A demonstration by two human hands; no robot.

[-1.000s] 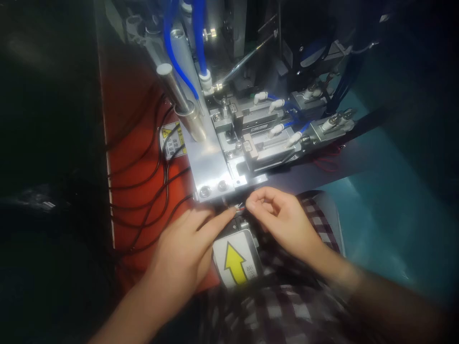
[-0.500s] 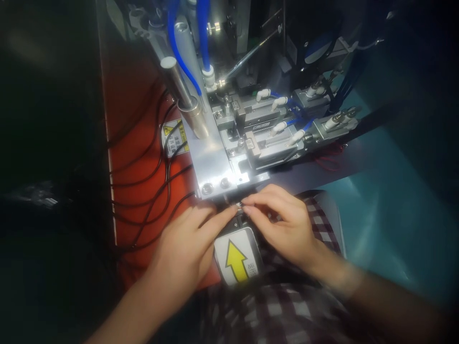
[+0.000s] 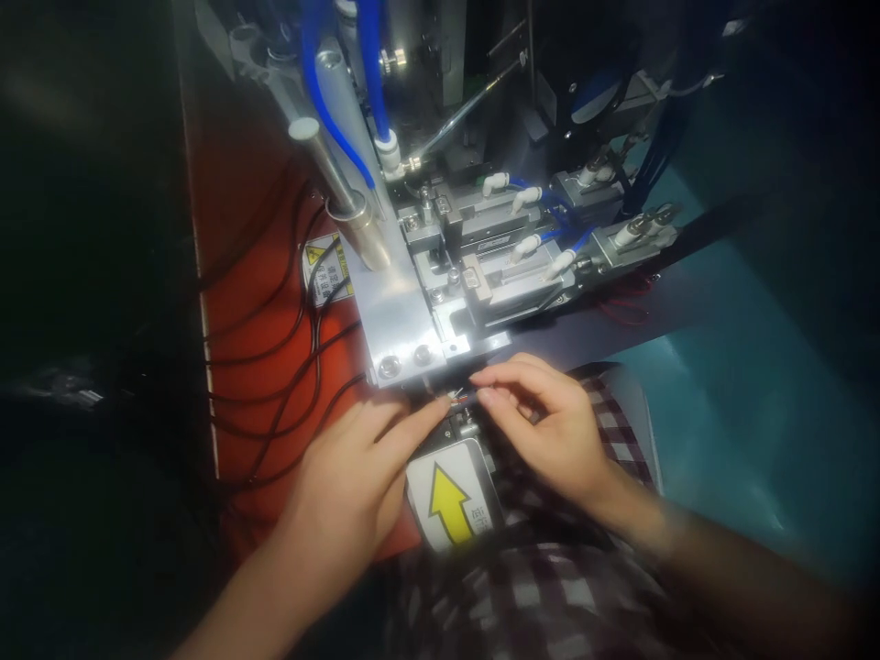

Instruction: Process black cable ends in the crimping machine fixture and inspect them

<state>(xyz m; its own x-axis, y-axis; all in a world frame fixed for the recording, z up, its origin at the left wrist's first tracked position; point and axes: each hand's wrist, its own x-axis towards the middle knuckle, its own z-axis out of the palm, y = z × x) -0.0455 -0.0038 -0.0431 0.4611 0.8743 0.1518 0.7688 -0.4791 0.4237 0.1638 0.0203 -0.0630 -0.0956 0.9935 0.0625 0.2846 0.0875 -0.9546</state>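
A thin cable (image 3: 471, 400) with small coloured wire ends runs between my two hands, just below the front edge of a metal machine plate (image 3: 402, 321). My left hand (image 3: 357, 467) comes in from the lower left, its thumb and index finger closed at the wire ends. On the other side, my right hand (image 3: 546, 417) pinches the cable between thumb and index finger, the other fingers curled. Under the fingertips sits a small metal fixture, partly hidden. Nearer to me is a white block label with a yellow arrow (image 3: 450, 504).
Pneumatic cylinders (image 3: 509, 284) with white fittings and blue tubes (image 3: 371, 82) rise behind the hands. Black cables (image 3: 313, 339) cross the red surface (image 3: 240, 376) at left, near a warning label (image 3: 326, 270). Checkered cloth (image 3: 536, 587) lies close below.
My right hand has drawn slightly to the right of my left fingertips, and more of the cable with its coloured wires shows between them. The whole view has shifted a little.
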